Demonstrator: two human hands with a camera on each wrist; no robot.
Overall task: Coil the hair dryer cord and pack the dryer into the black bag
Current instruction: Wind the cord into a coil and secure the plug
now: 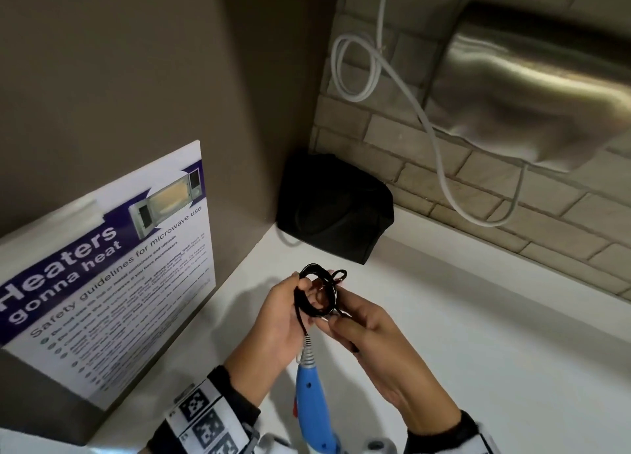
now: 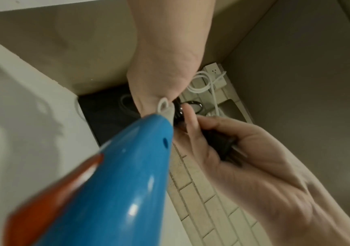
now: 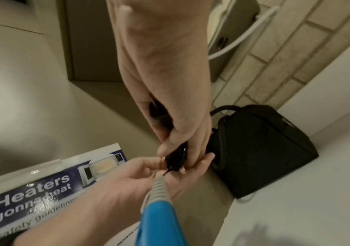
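Note:
A small coil of the black hair dryer cord (image 1: 312, 268) is gripped by my left hand (image 1: 302, 291) above the white counter. My right hand (image 1: 336, 322) pinches the coil's lower right side, and the black plug (image 2: 222, 144) lies inside its curled fingers. The blue hair dryer (image 1: 312, 402) hangs below the hands by its grey strain relief, its head out of view; its red switch shows in the left wrist view. The black bag (image 1: 334, 211) stands in the corner behind the hands, apart from them. I cannot tell whether the bag is open.
A box with a microwave safety poster (image 1: 112, 272) stands at the left. On the brick wall at the right hangs a steel hand dryer (image 1: 532, 88) with a looped white cable (image 1: 437, 153). The white counter (image 1: 478, 317) stretches to the right.

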